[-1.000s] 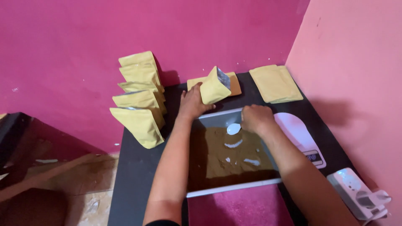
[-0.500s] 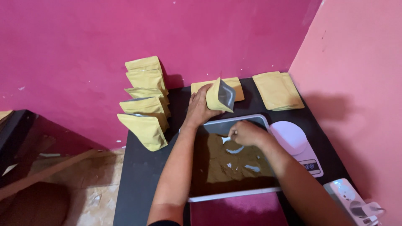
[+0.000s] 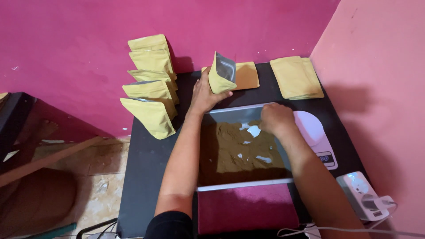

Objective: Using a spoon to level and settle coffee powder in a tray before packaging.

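Observation:
My left hand grips an open yellow stand-up pouch, silver inside, held upright just beyond the far rim of a metal tray. The tray holds brown powder. My right hand is closed on a small white spoon, whose bowl lies at the powder's far edge. Both forearms reach over the tray from the near side.
Several filled yellow pouches stand in a row at the table's left edge. Flat empty pouches lie at the back centre and back right. A white kitchen scale sits right of the tray, a white power adapter nearer me, a pink cloth in front.
The pouch has been lifted and turned more upright, away from the tray. My right hand with the spoon has shifted slightly right and toward the tray's far edge. The camera view has tilted.

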